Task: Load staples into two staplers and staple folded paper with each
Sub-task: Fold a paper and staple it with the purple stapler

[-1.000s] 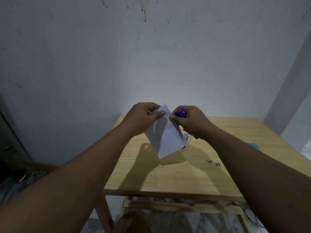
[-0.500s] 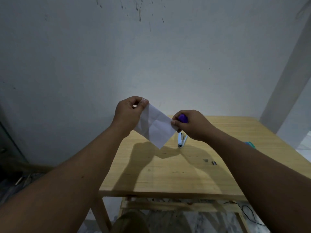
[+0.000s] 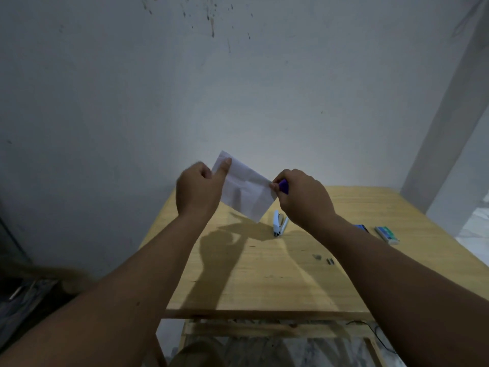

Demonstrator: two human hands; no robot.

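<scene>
The left hand (image 3: 201, 192) pinches the upper left corner of the folded paper (image 3: 244, 192), thumb pressed flat on the sheet's near face and the other fingers curled behind it, holding the sheet up in the air above the wooden table (image 3: 264, 274). From that pinch the paper slants down and to the right, and its far right edge meets the right hand (image 3: 301, 197), whose fingers are curled round a purple stapler (image 3: 283, 186) with the stapler's tip at the paper's edge; whether the stapler has closed on the sheet cannot be told. Below the right hand's grip, a white stapler (image 3: 279, 225) lies on the table. Further right of that hand, beyond the forearm, sit a blue box (image 3: 361, 228) and a green box (image 3: 386, 233), and loose staples (image 3: 324, 258) lie nearer the table's front edge
</scene>
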